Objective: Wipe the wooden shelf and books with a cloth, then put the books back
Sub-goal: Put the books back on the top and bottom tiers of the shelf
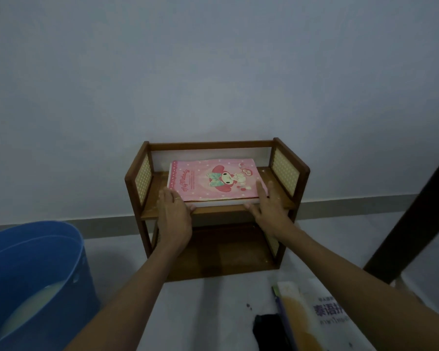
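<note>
I'm on the floor of a room at home, facing a bare wall (213,72) with a grey skirting board (340,206). A small wooden shelf (293,158), a blue bucket (36,252) and a dark chair leg (411,216) stand around me.

Pretty dim overall, everything's looking bluish-grey and a bit soft. The wall (213,59) is fading darker toward the top corners. The pink book (214,179) is catching the most light. The shelf (217,252) is sitting in deep shadow underneath. Edges are bending from the wide lens, and the bucket (33,274) is looking warped.
</note>
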`<state>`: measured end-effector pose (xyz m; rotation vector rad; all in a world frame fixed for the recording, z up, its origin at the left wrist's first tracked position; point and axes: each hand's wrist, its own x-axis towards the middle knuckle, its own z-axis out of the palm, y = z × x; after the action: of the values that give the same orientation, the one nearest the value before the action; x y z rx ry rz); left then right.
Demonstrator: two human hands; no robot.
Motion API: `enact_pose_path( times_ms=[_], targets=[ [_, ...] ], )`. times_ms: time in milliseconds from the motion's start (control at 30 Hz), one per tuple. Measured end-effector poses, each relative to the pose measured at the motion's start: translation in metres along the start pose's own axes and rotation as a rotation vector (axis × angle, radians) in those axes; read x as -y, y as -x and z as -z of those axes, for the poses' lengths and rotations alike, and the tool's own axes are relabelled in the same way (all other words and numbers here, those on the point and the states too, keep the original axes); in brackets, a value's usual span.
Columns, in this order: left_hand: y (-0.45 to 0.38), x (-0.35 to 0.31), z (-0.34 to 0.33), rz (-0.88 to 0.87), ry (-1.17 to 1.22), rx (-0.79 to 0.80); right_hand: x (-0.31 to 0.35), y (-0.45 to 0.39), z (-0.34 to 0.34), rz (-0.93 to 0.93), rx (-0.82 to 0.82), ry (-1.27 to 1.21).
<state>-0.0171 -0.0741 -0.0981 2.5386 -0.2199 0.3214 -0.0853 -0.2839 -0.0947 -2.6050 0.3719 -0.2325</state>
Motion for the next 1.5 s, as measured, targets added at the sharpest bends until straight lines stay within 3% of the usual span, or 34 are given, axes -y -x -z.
enact_pose_path(
  times_ms=[200, 400, 567, 733, 933, 1067, 1333, 1500],
  targets=[
    [0.049, -0.053, -0.016, -0.097, 0.066, 0.098, -0.014, 0.042, 0.009, 0.027, -0.049, 0.007],
    [0.095, -0.088, -0.047, -0.298, -0.012, 0.027, -0.044, 0.082, 0.028, 0.129, -0.235, 0.126],
    [0.145, -0.106, -0.092, -0.314, 0.119, 0.239, -0.106, 0.115, 0.020, 0.085, -0.273, 0.202],
    [0.181, -0.110, -0.148, -0.030, 0.241, 0.607, -0.172, 0.135, -0.008, -0.253, -0.016, 0.169],
    [0.185, -0.109, -0.190, 0.190, 0.246, 0.776, -0.220, 0.149, -0.042, -0.469, 0.093, 0.168],
    [0.187, -0.106, -0.213, 0.327, 0.274, 0.814, -0.233, 0.151, -0.056, -0.608, 0.141, 0.139],
    [0.180, -0.104, -0.236, 0.575, 0.477, 0.709, -0.272, 0.154, -0.048, -0.847, 0.095, -0.306],
    [0.174, -0.091, -0.246, 0.726, 0.696, 0.741, -0.281, 0.153, -0.044, -0.905, 0.067, -0.534]
  ],
)
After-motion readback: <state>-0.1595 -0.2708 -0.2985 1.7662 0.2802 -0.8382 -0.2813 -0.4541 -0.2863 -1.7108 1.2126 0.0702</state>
